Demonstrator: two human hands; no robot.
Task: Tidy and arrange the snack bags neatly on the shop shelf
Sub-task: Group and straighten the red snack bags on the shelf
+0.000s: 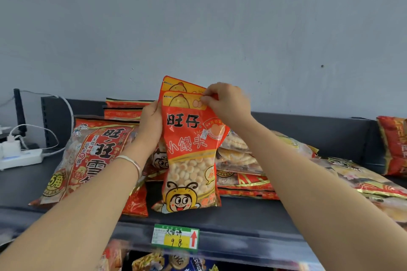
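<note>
Bun bags (189, 149) upright on shelf (242, 215). Left hand (150, 125) grips their side and right hand (228, 103) pinches the top. Fingers (204, 100) clamped to square the pair, I judge.

Two arms, left forearm (88, 193) and right forearm (308, 171), bare along all the length that shows. Left hand (149, 123), right hand (226, 103): bare too. One item worn: a thin bangle (132, 161) on the left wrist, silver-coloured, plain narrow band, pale sheen along its edge.
</note>
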